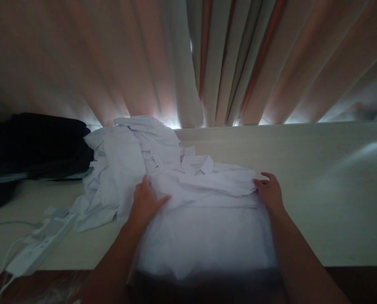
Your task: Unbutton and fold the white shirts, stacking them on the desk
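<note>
Pale tabletop (312, 202) beneath both hands, wide enough to let cloth lie flat btwn them. White collared shirt (207, 228) laid on it, btwn the hands, lower part toward the wearer, collar (197, 164) just beyond the grip. Held at opposite sides, prob. b/c a wide hold evens out tension & limits bunching. L hand (146, 200) at L edge: thumb & fingers spread apart, resting on cloth, prob. steadying rather than pinching. R hand (271, 192) at R edge: fingertips apparently clamped on the shirt's edge, index raised clear; exact contact blurred. Crosswise fold btwn hands, poss. a sleeve, pressed fairly flat.

Just past L hand, touching the shirt: rumpled white garments (121, 169), loosely heaped. Farther out L of grip: stacked black clothes (36, 143), compact, prob. folded so as to stack. Nearer the wearer, L of grip: power strip (42, 249) w/ plugged-in adapter & cables. Beyond everything, pleated curtains (144, 63), drawn nearly shut, hence dim light.
</note>
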Tool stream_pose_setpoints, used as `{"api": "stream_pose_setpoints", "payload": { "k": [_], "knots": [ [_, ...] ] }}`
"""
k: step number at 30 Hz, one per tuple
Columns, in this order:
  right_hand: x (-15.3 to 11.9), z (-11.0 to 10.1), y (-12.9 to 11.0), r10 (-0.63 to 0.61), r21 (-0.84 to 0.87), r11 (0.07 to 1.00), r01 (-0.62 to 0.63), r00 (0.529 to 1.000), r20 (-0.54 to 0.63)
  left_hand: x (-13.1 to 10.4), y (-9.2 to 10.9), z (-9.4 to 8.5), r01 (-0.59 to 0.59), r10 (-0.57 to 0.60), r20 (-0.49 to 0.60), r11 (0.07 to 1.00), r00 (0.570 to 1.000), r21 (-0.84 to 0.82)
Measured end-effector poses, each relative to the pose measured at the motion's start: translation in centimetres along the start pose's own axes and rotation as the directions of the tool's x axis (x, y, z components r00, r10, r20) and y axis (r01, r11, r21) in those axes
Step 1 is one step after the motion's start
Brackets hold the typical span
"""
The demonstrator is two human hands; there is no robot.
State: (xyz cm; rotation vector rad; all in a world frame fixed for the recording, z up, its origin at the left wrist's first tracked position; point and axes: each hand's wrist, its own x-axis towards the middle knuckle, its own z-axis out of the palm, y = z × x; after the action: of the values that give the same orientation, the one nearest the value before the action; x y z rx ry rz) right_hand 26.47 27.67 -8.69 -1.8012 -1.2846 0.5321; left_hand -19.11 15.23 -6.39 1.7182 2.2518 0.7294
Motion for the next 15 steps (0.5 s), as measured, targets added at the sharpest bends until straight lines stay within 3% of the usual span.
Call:
{"api": "stream_pose_setpoints", "payload": {
  "k": [5,11,15],
  "knots": [
    [0.0,0.6,-0.3,-0.014,0.110,0.994,0.020,0.998,-0.062,-3.2,1.5,0.7,-0.092,0.077,0.125,0.989,0.989,0.113],
    [0.3,-0.1,-0.5,0.038,0.262,0.965,0.007,0.986,-0.164,-4.0,2.1,0.0,-0.145,0.109,0.167,0.964,0.980,0.222],
    [0.2,-0.5,0.3,0.039,0.096,0.995,-0.035,0.998,-0.039,-4.1,0.8,-1.4,-0.144,0.093,0.186,0.949,0.978,0.281]
  ]
}}
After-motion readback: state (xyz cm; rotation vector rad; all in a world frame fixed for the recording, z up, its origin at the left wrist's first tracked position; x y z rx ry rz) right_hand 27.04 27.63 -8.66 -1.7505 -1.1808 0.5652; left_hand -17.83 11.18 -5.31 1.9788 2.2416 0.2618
